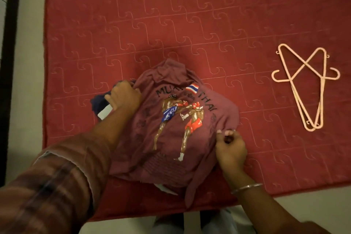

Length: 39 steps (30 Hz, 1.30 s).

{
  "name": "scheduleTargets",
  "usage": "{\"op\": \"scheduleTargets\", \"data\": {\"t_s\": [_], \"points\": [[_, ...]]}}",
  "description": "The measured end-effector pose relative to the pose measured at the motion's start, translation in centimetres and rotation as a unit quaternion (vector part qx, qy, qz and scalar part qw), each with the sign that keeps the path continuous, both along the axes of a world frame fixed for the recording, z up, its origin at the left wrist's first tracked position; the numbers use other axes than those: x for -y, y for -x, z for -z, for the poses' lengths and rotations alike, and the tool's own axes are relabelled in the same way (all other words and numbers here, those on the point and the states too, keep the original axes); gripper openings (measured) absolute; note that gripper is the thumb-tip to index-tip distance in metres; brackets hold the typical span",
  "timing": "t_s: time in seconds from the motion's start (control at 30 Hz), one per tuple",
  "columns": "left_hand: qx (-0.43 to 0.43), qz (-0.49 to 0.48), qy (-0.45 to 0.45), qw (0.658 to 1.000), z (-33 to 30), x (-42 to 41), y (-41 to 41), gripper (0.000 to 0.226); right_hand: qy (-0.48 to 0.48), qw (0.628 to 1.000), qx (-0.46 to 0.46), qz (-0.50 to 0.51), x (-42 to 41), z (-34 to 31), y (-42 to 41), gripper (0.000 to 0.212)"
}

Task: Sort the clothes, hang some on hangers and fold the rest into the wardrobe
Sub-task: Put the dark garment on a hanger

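A red quilted bedspread point(190, 15) is covering nearly the whole view, and everything else is lying on it. At about six o'clock from its middle, a maroon T-shirt point(171, 129) printed with two boxers is sitting rumpled, print side up, its lower hem trailing toward the near edge. A dark blue garment point(97, 103) with a white patch is peeking out from under the shirt at nine o'clock. Two pale pink hangers point(307, 89) are lying crossed, well apart from the shirt at three o'clock.

The left hand point(124, 96) is curling its fingers around the shirt's left edge near the shoulder. The right hand point(230, 148) is pinching the shirt's right edge between fingertips.

The shirt is looking light, soft and limp; it will probably sag and crease wherever unsupported, so taking it at both shoulder seams seems wisest.
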<state>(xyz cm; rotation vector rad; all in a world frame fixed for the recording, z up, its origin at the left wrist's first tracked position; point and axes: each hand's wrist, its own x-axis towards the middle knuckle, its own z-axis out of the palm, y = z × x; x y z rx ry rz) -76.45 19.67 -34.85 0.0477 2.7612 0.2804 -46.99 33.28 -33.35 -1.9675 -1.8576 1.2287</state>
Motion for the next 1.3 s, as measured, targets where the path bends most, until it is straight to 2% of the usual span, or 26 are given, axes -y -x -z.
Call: {"op": "scheduleTargets", "data": {"t_s": [0.13,0.23,0.33,0.5,0.67,0.77,0.87,0.9,0.93,1.0,1.07,1.1,1.13,1.17,1.23,1.3], "points": [[0.013,-0.01,-0.081,0.997,-1.8,0.3,-0.1,0.034,-0.037,0.996,-0.083,0.001,-1.8,-1.1,0.7,0.019],[-0.016,0.005,-0.161,0.987,-4.0,0.4,1.4,0.029,-0.045,0.988,-0.15,-0.007,-5.6,-4.4,2.6,0.016],[-0.036,0.036,-0.204,0.978,-7.4,-0.4,3.5,0.03,-0.062,0.975,-0.214,-0.001,-10.6,-8.5,5.3,0.013],[-0.042,0.099,-0.134,0.985,-12.1,-1.9,6.7,0.029,-0.049,0.965,-0.259,0.015,-19.1,-13.7,8.3,0.012],[-0.064,-0.035,-0.151,0.986,-14.7,-0.7,9.3,0.029,-0.02,0.969,-0.245,-0.02,-22.7,-15.0,9.7,0.014],[-0.056,-0.11,-0.194,0.973,-15.7,-0.3,11.8,0.03,0.013,0.981,-0.167,-0.098,-22.1,-13.8,11.3,0.016],[-0.028,-0.153,-0.165,0.974,-13.3,0.3,10.0,0.032,0.103,0.967,-0.067,-0.223,-18.2,-10.2,10.2,0.014],[0.005,-0.157,-0.145,0.977,-11.4,0.9,7.7,0.038,0.12,0.955,-0.022,-0.27,-16.3,-8.4,9.1,0.018],[0.047,-0.155,-0.119,0.98,-9.1,1.8,4.7,0.05,0.133,0.939,0.016,-0.315,-14.3,-6.6,7.7,0.032],[0.134,-0.189,-0.069,0.97,-4.5,3.3,-1.6,0.091,0.175,0.904,0.08,-0.382,-10.2,-3.5,5.4,0.074],[0.176,-0.265,-0.098,0.943,-1.3,3.7,-6.8,0.128,0.227,0.888,0.107,-0.385,-6.6,-1.2,4.3,0.113],[0.183,-0.292,-0.123,0.931,-0.1,3.5,-8.4,0.134,0.238,0.885,0.117,-0.382,-5.2,-0.7,4.1,0.124],[0.187,-0.3,-0.143,0.924,0.9,3.2,-9.6,0.128,0.233,0.881,0.133,-0.389,-4.1,0.0,4.1,0.125],[0.185,-0.298,-0.16,0.923,1.8,2.8,-9.9,0.113,0.215,0.879,0.143,-0.401,-3.2,0.9,4.2,0.117],[0.176,-0.296,-0.176,0.922,2.8,0.7,-9.7,0.079,0.174,0.893,0.125,-0.397,-2.4,2.0,4.7,0.082],[0.169,-0.263,-0.218,0.925,2.2,-2.1,-8.9,0.064,0.134,0.924,0.104,-0.342,-2.9,1.8,5.9,0.058]]}}
